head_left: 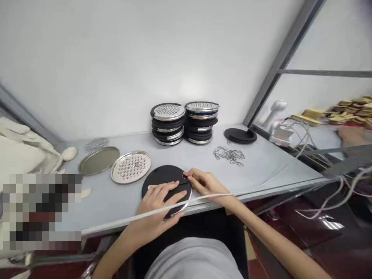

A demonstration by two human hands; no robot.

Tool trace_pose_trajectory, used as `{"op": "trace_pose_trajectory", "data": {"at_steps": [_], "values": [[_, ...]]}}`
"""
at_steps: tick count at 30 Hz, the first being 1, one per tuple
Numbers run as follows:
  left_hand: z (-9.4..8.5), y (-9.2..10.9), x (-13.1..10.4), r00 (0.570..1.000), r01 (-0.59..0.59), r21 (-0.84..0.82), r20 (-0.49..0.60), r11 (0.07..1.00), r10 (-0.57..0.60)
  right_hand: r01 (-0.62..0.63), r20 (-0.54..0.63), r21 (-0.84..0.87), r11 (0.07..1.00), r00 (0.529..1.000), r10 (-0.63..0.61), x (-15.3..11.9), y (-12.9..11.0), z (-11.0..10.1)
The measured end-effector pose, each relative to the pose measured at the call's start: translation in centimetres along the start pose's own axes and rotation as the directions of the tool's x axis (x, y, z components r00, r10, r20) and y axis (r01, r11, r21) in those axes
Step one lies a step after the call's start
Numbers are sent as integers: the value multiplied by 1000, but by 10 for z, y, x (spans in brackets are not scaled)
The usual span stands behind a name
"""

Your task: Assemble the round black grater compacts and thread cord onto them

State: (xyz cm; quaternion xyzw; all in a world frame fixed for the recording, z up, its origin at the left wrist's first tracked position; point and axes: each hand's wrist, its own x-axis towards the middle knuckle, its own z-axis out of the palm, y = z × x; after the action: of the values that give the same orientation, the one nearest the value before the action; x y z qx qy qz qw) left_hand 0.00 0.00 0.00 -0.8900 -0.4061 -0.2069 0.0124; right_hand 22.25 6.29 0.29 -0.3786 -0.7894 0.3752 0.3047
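A round black disc-shaped case [158, 176] with a silvery rim showing at its right lies at the table's front edge. Across its near half rests my left hand [158, 201], fingers spread on the black surface and thumb by the front edge. My right hand [203, 184] pinches a small metal clip [184, 176] at the case's right edge; the fingertips partly hide it. Beyond the right hand lies a loose pile of similar metal clips [229, 154]. To the left of the case sits a round metal grater plate [131, 167] with raised holes.
Two stacks of black-edged grater discs [168, 124] stand by the wall. A black ring-shaped cover [240, 135] lies at back right, a plain metal disc [99, 161] at left. A white cord [212, 195] crosses before my hands. White cloth [23, 147] is piled at far left.
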Motion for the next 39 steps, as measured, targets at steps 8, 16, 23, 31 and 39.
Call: {"op": "trace_pose_trajectory", "data": {"at_steps": [8, 16, 23, 31, 39], "values": [[0, 1, 0, 1000, 14, -2, -9, 1000, -14, -3, -13, 27, 1000, 1000, 4, 0, 5, 2], [0, 3, 2, 999, 16, 4, -37, 1000, -16, -4, 21, 52, 999, 1000, 3, 1, 9, 0], [0, 3, 3, 999, 21, 3, -33, 1000, -21, 7, 62, 55, 998, 998, -10, 1, 8, -3], [2, 1, 1, 999, 16, 2, -35, 1000, -16, -14, 135, 76, 997, 991, 4, 0, 3, -9], [1, 2, 2, 999, 18, -8, -34, 1000, -19, -40, 148, 125, 991, 989, 22, -1, 5, -9]]}}
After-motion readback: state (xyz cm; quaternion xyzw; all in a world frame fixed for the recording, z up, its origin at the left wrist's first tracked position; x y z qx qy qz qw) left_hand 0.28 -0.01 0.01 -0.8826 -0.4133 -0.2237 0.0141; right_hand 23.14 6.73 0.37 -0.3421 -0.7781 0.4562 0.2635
